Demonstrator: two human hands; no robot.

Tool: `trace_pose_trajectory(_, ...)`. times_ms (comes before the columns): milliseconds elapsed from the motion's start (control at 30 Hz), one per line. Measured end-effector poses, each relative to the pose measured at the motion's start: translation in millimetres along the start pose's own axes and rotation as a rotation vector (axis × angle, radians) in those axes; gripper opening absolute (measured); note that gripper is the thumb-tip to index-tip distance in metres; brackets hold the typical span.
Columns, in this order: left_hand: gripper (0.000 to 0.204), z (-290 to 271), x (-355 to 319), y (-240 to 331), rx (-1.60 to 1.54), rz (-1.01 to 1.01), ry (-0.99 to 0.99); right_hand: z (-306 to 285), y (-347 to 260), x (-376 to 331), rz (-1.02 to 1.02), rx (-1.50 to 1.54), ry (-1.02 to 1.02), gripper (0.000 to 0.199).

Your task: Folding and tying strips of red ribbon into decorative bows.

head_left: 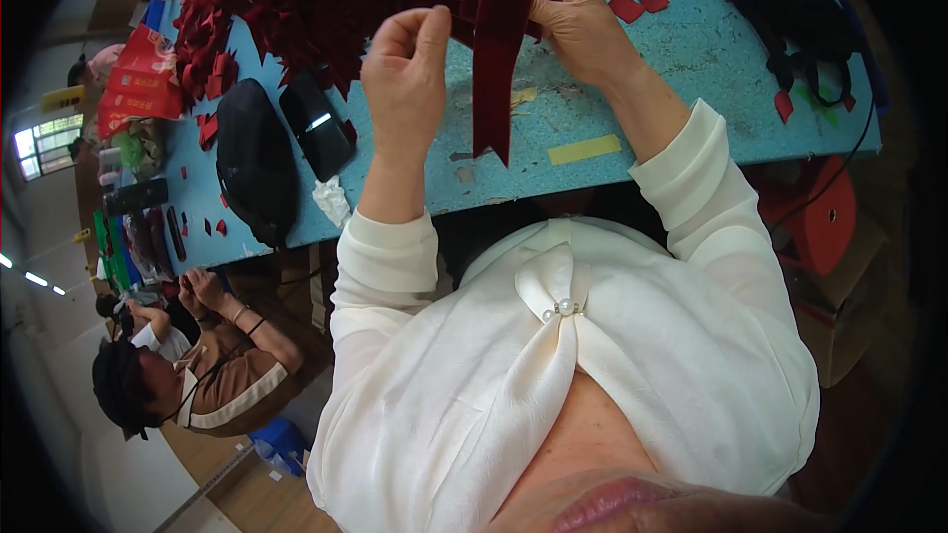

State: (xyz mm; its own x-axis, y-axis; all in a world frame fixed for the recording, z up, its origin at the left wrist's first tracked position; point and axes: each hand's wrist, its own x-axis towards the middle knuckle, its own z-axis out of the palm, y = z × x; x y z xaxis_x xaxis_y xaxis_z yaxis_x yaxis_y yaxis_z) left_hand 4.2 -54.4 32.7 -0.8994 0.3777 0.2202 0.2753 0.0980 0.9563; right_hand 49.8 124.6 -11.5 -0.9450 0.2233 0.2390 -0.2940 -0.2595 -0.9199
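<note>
Dark red velvet ribbon (502, 49) hangs over the table, looped at the top, one notched tail pointing down toward me. My right hand (583, 30) is closed on its looped part, thumb and fingers pressed together. Just left of the ribbon, my left hand (403, 74) is raised with fingers curled and thumb against the forefinger; whatever it pinches, if anything, is too small or hidden to make out. Behind both hands lies a big heap of dark red ribbon bows (326, 0) with pointed tails.
On the blue table (681, 89) lie a black phone (318, 128), a black pouch (255, 163), crumpled tissue (332, 201), yellow tape (585, 149) and red scraps (640, 4). A black bag (800, 10) sits far right. At left, another person (212, 365) works. A red spool (825, 217) stands below the table at right.
</note>
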Motion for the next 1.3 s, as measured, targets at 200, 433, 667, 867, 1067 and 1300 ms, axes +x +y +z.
trace_pose_trajectory(200, 0.029, 18, -24, 8, -0.157, -0.373, -0.109, 1, -2, -1, -0.011, 0.026, 0.002, 0.022)
trace_pose_trajectory(433, 0.021, 17, -26, 8, -0.195, -0.343, -0.116, -2, 0, -1, -0.001, 0.044, 0.031, 0.023)
trace_pose_trajectory(667, 0.012, 10, -15, 18, 0.210, 0.235, 0.058, 3, -5, -2, 0.025, -0.082, 0.083, 0.022)
trace_pose_trajectory(867, 0.018, 8, 15, 10, 0.692, 0.974, 0.241, 10, -8, -3, 0.097, 0.021, 0.051, 0.022)
trace_pose_trajectory(1067, 0.020, 17, 10, -11, 0.513, 0.678, 0.181, 9, -4, -2, 0.154, 0.068, 0.086, 0.022)
trace_pose_trajectory(1300, 0.020, 23, 9, -16, 0.469, 0.577, 0.175, 8, 0, -1, 0.178, 0.088, 0.101, 0.023)
